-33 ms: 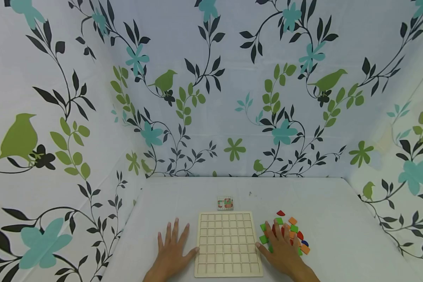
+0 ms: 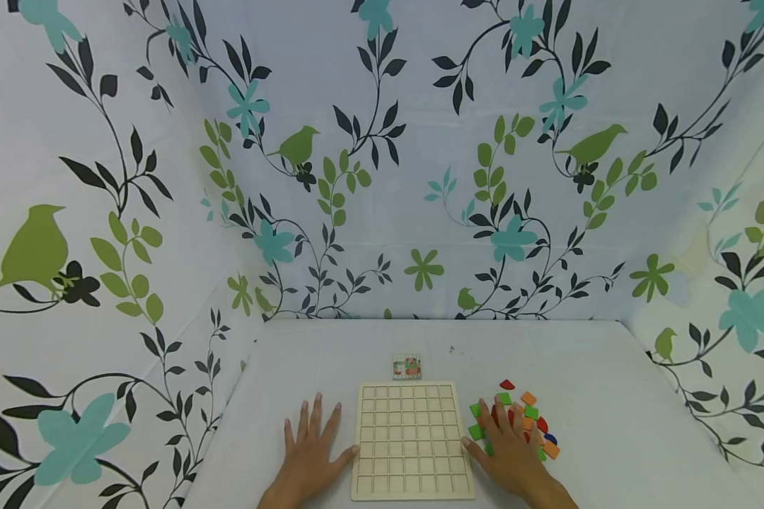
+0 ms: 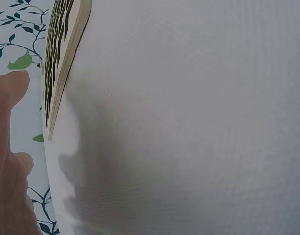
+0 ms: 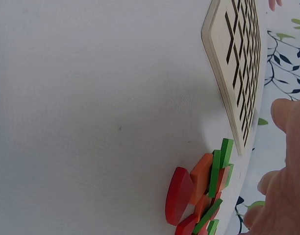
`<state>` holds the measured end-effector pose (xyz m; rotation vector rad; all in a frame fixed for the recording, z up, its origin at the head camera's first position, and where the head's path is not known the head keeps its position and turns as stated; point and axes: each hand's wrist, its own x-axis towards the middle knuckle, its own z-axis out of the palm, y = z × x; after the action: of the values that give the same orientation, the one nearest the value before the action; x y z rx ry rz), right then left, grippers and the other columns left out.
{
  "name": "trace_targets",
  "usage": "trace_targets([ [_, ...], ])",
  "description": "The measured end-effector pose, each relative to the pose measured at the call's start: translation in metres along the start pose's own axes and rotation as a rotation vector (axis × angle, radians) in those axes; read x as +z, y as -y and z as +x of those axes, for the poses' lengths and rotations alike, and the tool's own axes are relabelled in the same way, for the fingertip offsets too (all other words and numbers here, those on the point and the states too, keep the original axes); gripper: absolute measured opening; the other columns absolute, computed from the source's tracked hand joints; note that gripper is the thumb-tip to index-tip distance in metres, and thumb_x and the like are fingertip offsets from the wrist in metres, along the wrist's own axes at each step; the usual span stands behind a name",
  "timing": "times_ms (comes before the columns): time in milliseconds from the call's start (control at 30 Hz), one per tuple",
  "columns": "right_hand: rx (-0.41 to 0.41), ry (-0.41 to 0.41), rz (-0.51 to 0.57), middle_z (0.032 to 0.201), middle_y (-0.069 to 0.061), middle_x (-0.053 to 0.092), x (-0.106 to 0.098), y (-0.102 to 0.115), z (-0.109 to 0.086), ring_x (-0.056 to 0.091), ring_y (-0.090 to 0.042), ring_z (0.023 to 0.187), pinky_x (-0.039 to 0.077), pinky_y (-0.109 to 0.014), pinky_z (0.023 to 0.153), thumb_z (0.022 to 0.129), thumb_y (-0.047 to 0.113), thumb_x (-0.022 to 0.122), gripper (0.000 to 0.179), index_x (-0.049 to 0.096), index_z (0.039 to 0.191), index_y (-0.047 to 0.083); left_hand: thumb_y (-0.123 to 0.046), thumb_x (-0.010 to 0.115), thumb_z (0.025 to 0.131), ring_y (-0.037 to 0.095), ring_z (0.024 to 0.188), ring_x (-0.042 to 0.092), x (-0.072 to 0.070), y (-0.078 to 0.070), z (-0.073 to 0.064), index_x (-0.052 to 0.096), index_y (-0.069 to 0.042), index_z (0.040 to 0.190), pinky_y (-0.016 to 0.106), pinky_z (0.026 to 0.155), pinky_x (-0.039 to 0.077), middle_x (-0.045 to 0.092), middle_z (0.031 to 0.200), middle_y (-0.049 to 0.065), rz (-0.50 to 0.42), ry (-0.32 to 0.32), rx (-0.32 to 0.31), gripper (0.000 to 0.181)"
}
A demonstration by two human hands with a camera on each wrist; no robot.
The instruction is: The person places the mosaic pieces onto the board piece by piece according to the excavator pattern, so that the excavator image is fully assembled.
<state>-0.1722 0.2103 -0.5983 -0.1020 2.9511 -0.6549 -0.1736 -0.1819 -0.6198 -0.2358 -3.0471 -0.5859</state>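
A pale wooden grid board (image 2: 412, 443) with rows of square recesses lies flat between the two hands. To its left, the left hand (image 2: 310, 452) is spread palm down, its thumb reaching the board's left edge. On the other side, the right hand (image 2: 508, 452) has its fingers extended over a pile of coloured blocks (image 2: 530, 412), partly hiding them; its thumb is by the board's right edge. In the right wrist view a red rounded block (image 4: 179, 196) stands out beside green and orange blocks. Neither hand holds anything.
A small patterned card (image 2: 407, 367) lies just beyond the board's far edge. The white table (image 2: 331, 346) is bordered by a printed cloth (image 2: 420, 177) with birds, leaves and flowers, behind and on both sides. A single red block (image 2: 506, 385) lies at the pile's far side.
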Motion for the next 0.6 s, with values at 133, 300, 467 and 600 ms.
trace_targets([
  [133,0.012,0.002,-0.017,0.174,-0.026,0.015,0.001,-0.002,0.0,0.001,-0.059,0.157,-0.002,-0.086,0.114,0.098,0.071,0.057,0.093,0.031,0.167,0.015,-0.072,0.061,0.094,0.054,0.16,0.008,0.0,0.0,0.0,0.04,-0.017,0.164,0.082,0.118,0.003,0.011,0.176,0.024,-0.006,0.002,-0.005,0.092],
  [300,-0.003,-0.028,-0.057,0.171,-0.027,0.024,0.001,-0.007,0.004,0.011,-0.059,0.156,0.007,-0.087,0.114,0.099,0.069,0.058,0.091,0.033,0.166,0.012,-0.071,0.063,0.094,0.054,0.159,0.01,-0.001,-0.001,0.0,0.042,-0.015,0.163,0.082,0.118,0.004,0.013,0.175,0.025,-0.017,0.004,0.006,0.091],
  [467,-0.043,-0.104,-0.066,0.163,-0.031,0.037,-0.002,-0.019,0.004,0.035,-0.056,0.148,0.026,-0.087,0.107,0.1,0.045,0.07,0.079,0.041,0.159,0.001,-0.067,0.066,0.094,0.055,0.159,0.012,0.0,-0.003,0.0,0.047,-0.019,0.16,0.083,0.118,0.005,0.017,0.174,0.026,-0.025,0.018,0.034,0.084],
  [600,-0.048,-0.164,-0.036,0.154,-0.037,0.045,-0.012,-0.031,0.006,0.046,-0.056,0.14,0.032,-0.084,0.107,0.098,0.026,0.075,0.069,0.047,0.152,-0.006,-0.063,0.067,0.096,0.054,0.159,0.013,0.003,-0.004,0.002,0.05,-0.021,0.159,0.083,0.118,0.005,0.019,0.173,0.026,-0.016,0.025,0.05,0.077],
])
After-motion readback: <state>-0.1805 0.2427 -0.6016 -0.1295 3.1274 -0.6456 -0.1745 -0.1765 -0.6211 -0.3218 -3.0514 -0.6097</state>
